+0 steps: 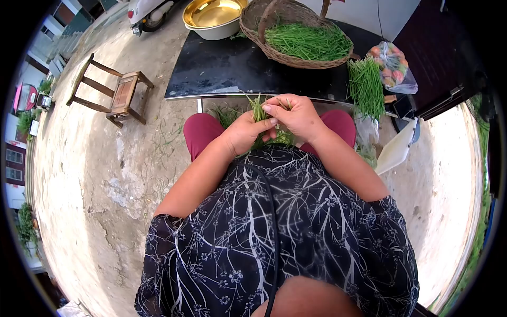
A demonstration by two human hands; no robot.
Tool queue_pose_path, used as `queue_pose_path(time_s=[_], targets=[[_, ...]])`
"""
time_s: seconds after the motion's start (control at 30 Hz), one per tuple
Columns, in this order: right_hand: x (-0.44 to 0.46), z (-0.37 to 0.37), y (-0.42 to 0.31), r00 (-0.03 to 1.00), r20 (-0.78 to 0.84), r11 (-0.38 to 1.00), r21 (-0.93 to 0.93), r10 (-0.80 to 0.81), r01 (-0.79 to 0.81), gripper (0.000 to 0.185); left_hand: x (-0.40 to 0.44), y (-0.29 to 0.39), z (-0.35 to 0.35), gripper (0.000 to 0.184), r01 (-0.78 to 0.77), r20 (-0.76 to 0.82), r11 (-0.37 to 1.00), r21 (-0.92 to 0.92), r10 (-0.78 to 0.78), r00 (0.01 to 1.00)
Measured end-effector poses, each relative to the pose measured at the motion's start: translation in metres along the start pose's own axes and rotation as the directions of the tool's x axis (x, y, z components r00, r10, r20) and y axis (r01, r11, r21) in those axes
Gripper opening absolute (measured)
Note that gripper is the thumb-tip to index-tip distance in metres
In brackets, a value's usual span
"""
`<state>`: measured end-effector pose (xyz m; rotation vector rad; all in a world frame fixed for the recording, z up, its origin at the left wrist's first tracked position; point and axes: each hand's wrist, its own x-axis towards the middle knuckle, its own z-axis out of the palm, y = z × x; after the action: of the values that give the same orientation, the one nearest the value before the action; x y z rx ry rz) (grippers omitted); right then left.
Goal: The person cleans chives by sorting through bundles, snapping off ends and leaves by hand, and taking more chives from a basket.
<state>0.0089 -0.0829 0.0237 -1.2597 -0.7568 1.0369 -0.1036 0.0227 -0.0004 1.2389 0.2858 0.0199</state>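
Observation:
My left hand [246,131] is closed around a small bunch of green chives [258,109], whose tips stick up above the fingers. Right beside it, my right hand [297,117] has thumb and forefinger pinched at the same bunch, with a few short stalk ends showing over its curled fingers. Both hands meet above my lap, in front of the black table [211,66]. On the table stands a wicker basket [296,64] with many loose chives [309,41] in it. A thick bundle of chives [366,87] hangs over the table's right edge.
A gold-coloured basin [211,15] sits in a white one at the table's back left. Bagged round fruit or vegetables [390,63] lie at the right corner. A wooden chair [119,95] stands left, a scooter [149,15] behind it. Green scraps [224,113] lie below the table.

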Motion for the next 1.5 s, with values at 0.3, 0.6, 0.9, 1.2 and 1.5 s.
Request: queue_pose_path(time_s=[0.3,0.6,0.9,1.2,1.5], targets=[[0.005,-0.048,0.001,0.931,-0.364,0.965,0.243,0.000,0.095,0.011,0.004,-0.004,-0.017,0.024,-0.035,-0.145,0.995,-0.095,0.021,0.989],[0.005,-0.073,-0.004,0.857,-0.503,0.881,0.346,-0.116,0.322,0.011,0.007,-0.011,-0.020,0.017,0.005,-0.221,1.000,-0.022,-0.009,0.975],[-0.010,-0.037,-0.019,0.875,-0.361,0.882,0.223,-0.321,0.416,0.011,0.015,-0.018,-0.033,0.015,0.024,-0.433,0.990,-0.136,-0.081,0.898],[-0.010,-0.024,-0.017,0.975,-0.047,0.918,-0.350,-0.218,0.189,0.023,0.006,-0.008,-0.023,0.034,-0.082,-0.209,0.956,-0.281,0.022,0.978],[-0.003,0.002,0.003,0.980,0.062,0.980,-0.052,-0.188,0.191,0.019,0.005,-0.004,-0.011,0.029,-0.039,0.098,0.980,-0.195,0.060,0.993]])
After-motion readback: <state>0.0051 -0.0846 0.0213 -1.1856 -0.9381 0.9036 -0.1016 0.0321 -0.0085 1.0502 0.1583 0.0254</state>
